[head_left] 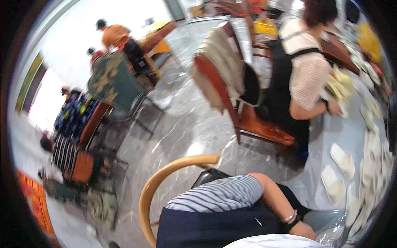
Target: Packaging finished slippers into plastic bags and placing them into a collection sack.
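Note:
My left arm, in a striped sleeve, bends at the elbow. Its hand [304,231] is at the lower edge, beside the blue-grey table's corner. A dark band and a bracelet circle the wrist. The fingers are hidden or blurred, so their hold does not show. Crumpled clear plastic [331,233] lies right next to this hand. White fabric [277,242] crosses the lower edge in front of it. Beyond the plastic, a pair of white slippers [333,186] rests on the pale table cover, with several more slippers [372,169] heaped to the right. My right hand is out of the picture.
A curved wooden chair arm [155,186] rings my seat. At the same table, a co-worker [306,70] holds pale yellow pieces [341,84] near a wooden chair [223,82] draped with cloth. Farther left are a green-covered chair [113,80] and people working by the wall.

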The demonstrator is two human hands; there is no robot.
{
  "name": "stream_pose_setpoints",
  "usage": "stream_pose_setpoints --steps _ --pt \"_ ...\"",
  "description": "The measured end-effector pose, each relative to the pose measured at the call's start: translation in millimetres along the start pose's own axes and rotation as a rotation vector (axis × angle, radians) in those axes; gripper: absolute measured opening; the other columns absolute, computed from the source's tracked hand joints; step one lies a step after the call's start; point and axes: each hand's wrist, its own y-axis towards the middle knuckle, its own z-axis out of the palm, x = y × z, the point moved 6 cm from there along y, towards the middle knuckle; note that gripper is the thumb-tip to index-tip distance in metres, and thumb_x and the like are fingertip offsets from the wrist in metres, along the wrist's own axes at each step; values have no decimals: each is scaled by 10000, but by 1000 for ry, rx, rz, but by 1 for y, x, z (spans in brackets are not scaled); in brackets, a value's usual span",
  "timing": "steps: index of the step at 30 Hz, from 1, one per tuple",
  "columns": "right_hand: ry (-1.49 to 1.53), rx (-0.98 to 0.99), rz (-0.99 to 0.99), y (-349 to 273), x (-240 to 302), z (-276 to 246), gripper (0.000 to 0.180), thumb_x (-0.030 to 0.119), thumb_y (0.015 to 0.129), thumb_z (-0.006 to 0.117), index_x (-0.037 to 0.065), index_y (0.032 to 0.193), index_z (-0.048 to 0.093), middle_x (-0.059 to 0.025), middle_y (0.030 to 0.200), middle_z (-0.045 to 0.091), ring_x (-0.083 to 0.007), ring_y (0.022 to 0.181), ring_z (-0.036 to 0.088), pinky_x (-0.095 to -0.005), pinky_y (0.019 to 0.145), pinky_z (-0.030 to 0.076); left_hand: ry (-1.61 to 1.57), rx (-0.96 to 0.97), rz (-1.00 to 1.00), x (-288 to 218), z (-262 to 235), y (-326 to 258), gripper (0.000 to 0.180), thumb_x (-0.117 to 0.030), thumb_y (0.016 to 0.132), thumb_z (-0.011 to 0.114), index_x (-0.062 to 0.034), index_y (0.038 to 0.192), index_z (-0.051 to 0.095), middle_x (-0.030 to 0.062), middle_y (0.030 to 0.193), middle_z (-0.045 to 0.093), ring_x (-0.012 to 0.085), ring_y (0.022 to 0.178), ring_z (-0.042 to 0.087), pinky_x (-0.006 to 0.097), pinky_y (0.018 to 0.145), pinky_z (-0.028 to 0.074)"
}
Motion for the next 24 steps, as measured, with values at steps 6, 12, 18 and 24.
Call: stream_pose_setpoints --steps 6,12,18,24 --pt "-154 -205 -107 -178 -95 -26 439 163 874 731 -27 1258 633 -259 1259 637 -405 1193 585 -421 1041 432 -180 6 -171 -9 -50 17 226 -77 864 549 3 1072 511 210 973 576 424 940 576 503 788 485" --pt "-44 -934 -138 -212 -167 -44 622 224 904 631 -60 1426 447 -196 1466 502 -283 1317 504 -385 1134 353 -230 151 -72 -28 -47 32 320 -23 805 603 -10 1108 502 176 1009 555 388 993 546 465 822 468" --pt "-106 -872 -212 -161 -70 45 681 203 892 667 -23 1477 401 -166 1515 456 -283 1373 468 -379 1145 344 -322 154 245 -103 -63 70 320 -80 771 644 -19 1065 535 119 994 558 322 972 564 383 839 490" --pt "86 -1099 -44 -130 -115 55 600 151 939 658 13 1477 427 -157 1434 558 -284 1333 524 -377 1123 389 -398 217 511 -166 -34 67 271 -162 772 664 -35 1002 598 110 1032 625 273 1040 625 361 873 535"
